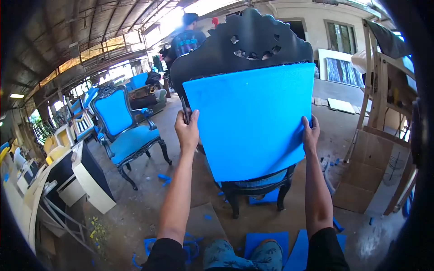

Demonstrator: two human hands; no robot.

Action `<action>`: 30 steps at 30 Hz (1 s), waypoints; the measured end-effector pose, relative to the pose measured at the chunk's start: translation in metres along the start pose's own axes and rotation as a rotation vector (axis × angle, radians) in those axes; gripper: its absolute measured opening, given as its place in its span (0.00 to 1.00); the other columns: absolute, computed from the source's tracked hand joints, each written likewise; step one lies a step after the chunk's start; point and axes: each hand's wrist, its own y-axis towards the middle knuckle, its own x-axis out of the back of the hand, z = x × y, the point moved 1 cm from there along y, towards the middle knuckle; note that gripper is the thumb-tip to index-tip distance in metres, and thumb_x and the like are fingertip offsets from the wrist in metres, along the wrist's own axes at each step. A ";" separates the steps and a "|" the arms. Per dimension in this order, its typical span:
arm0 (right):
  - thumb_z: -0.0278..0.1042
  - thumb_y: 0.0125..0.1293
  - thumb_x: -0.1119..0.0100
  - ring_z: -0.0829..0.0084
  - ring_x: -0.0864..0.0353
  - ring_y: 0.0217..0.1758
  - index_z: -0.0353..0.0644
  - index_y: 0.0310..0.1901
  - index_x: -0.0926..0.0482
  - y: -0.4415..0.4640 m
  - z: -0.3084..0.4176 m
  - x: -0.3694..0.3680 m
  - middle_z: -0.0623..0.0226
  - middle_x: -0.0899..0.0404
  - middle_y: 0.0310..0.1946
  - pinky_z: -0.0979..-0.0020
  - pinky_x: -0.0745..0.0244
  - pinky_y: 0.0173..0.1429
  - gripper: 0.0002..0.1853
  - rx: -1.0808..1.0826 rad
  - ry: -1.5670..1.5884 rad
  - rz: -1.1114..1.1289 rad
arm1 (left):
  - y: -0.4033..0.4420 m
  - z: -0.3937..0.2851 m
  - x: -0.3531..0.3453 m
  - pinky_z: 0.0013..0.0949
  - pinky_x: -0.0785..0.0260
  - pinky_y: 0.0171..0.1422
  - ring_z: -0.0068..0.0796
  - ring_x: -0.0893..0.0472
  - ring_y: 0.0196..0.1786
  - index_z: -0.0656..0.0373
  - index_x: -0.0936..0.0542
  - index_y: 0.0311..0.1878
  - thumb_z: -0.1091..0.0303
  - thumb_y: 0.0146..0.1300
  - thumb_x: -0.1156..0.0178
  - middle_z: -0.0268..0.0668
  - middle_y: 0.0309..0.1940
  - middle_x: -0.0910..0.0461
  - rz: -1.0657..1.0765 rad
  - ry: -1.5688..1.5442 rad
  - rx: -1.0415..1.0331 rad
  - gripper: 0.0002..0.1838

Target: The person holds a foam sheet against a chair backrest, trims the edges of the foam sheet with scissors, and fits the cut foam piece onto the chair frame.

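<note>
A blue panel lies against the back of a dark carved chair, below its crest. My left hand is at the panel's left edge, thumb in front, with a dark, thin tool seemingly between the fingers. On the right edge, my right hand pinches the panel between thumb and fingers. The chair's dark front or rear legs show under the panel; its seat is mostly hidden.
A second dark carved chair with blue upholstery stands at the left. White-topped furniture is nearer left. Blue foam pieces lie on the floor. A wooden frame with cardboard stands right. Another person is behind the chair.
</note>
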 end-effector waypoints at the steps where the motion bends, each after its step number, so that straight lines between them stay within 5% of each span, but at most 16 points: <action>1: 0.37 0.69 0.39 0.74 0.23 0.48 0.32 0.55 0.25 -0.001 -0.001 0.000 0.63 0.19 0.46 0.71 0.29 0.55 0.19 -0.001 0.003 -0.008 | 0.002 -0.001 0.000 0.25 0.42 0.30 0.14 0.35 0.26 0.59 0.26 0.34 0.64 0.66 0.35 0.24 0.23 0.31 -0.004 0.001 0.013 0.12; 11: 0.39 0.69 0.39 0.75 0.24 0.47 0.32 0.54 0.24 0.001 0.001 -0.003 0.64 0.19 0.45 0.72 0.29 0.53 0.20 -0.034 -0.016 0.001 | 0.009 -0.007 -0.002 0.23 0.41 0.25 0.13 0.34 0.22 0.57 0.27 0.37 0.64 0.65 0.34 0.24 0.24 0.30 -0.009 0.053 -0.098 0.11; 16: 0.39 0.69 0.39 0.76 0.26 0.45 0.33 0.54 0.23 -0.027 0.028 0.027 0.66 0.21 0.44 0.72 0.31 0.52 0.19 -0.053 -0.027 0.033 | -0.018 -0.021 0.025 0.26 0.39 0.33 0.15 0.33 0.28 0.60 0.25 0.35 0.67 0.63 0.33 0.26 0.24 0.30 0.039 -0.026 0.057 0.10; 19: 0.35 0.69 0.41 0.76 0.27 0.47 0.34 0.54 0.24 -0.108 0.040 0.066 0.67 0.22 0.44 0.70 0.31 0.52 0.17 -0.225 -0.044 0.166 | -0.049 -0.049 0.075 0.27 0.34 0.40 0.20 0.27 0.34 0.64 0.23 0.38 0.68 0.61 0.33 0.29 0.28 0.23 0.038 0.225 0.015 0.10; 25: 0.27 0.68 0.42 0.73 0.23 0.49 0.36 0.54 0.24 -0.331 0.016 0.060 0.67 0.21 0.46 0.66 0.27 0.54 0.14 -0.655 0.273 0.399 | -0.098 -0.108 0.166 0.23 0.46 0.15 0.13 0.34 0.13 0.58 0.26 0.39 0.73 0.65 0.38 0.27 0.18 0.29 0.099 0.214 0.201 0.05; 30: 0.29 0.68 0.39 0.68 0.19 0.45 0.35 0.50 0.23 -0.456 0.070 0.014 0.63 0.18 0.42 0.63 0.22 0.52 0.12 -1.132 0.484 0.620 | -0.105 -0.171 0.207 0.25 0.41 0.19 0.15 0.32 0.16 0.57 0.25 0.40 0.72 0.64 0.37 0.27 0.20 0.29 -0.005 0.311 0.233 0.06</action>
